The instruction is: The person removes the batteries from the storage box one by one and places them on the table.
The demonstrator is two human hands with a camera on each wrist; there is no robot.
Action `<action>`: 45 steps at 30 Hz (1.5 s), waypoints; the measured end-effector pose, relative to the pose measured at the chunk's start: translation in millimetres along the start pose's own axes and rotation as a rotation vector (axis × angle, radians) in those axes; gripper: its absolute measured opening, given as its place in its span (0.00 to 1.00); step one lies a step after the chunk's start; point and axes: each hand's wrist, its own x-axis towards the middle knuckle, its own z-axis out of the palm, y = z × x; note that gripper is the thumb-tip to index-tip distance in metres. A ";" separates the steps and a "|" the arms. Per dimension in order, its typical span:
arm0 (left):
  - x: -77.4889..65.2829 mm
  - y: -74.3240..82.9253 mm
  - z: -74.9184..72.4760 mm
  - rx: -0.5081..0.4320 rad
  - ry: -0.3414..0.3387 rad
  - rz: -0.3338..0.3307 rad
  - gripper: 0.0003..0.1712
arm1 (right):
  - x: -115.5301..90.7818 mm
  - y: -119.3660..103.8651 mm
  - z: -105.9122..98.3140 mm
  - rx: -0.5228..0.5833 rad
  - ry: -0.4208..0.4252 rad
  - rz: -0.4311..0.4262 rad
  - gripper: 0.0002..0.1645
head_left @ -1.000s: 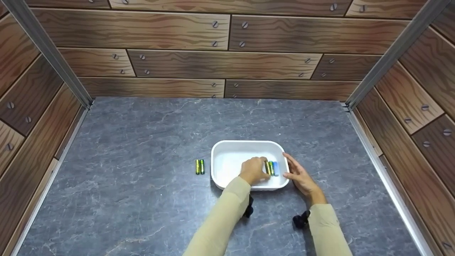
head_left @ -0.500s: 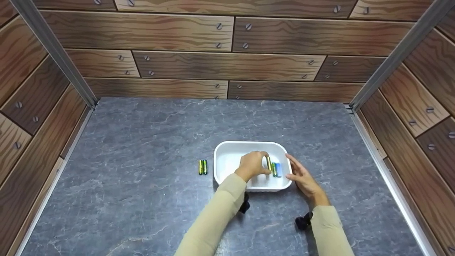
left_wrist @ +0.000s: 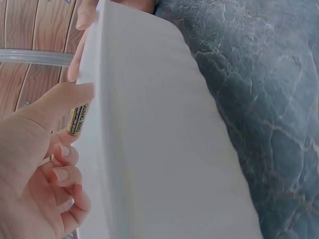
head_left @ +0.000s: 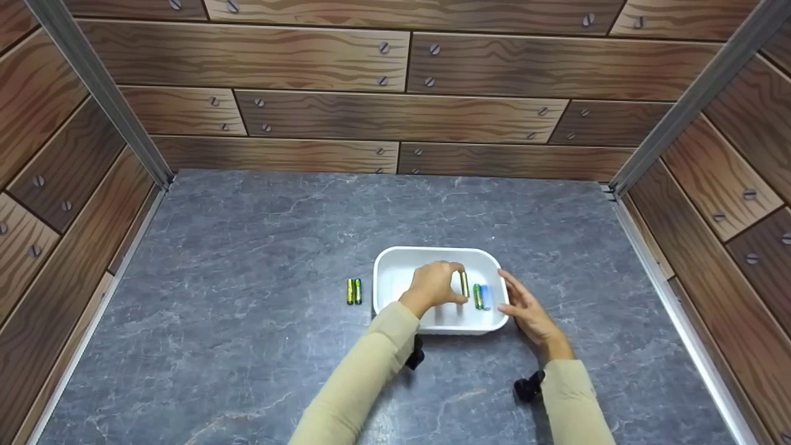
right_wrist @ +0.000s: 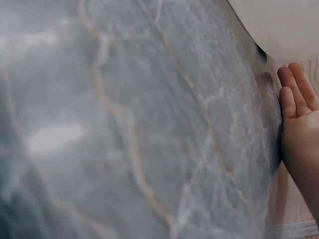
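My left hand (head_left: 432, 284) is over the inside of a white plastic tub (head_left: 411, 329). It pinches a gold-and-black battery (head_left: 464, 284) end to end between thumb and finger, and printed lettering shows on the battery (left_wrist: 79, 118) in the left wrist view. Just right of it, a green-and-yellow battery (head_left: 477, 296) and a translucent blue piece (head_left: 486, 297) lie side by side on the tub floor. At the tub's right end my right hand (head_left: 530, 312) holds the wall, thumb at the rim and straight fingers (right_wrist: 298, 92) along the outside.
Two more green-and-gold batteries (head_left: 350, 292) lie parallel on the grey marbled table (head_left: 259, 247), just left of the tub. Wood-patterned panels (head_left: 309, 111) and metal posts (head_left: 99, 93) enclose the table at the back and sides.
The left hand has lifted the gold battery from beside the green one and drawn it slightly left. The right hand stays at the tub's end. The head view has shifted a little.
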 end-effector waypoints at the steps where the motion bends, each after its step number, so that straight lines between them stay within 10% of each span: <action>1: -0.7 -0.9 -1.1 -0.001 -0.004 0.004 0.31 | -0.2 0.0 0.0 0.000 0.001 0.001 0.48; 45: -56.0 -64.4 -38.6 -0.105 0.108 0.110 0.31 | -0.4 -1.1 0.7 -0.024 0.045 0.025 0.50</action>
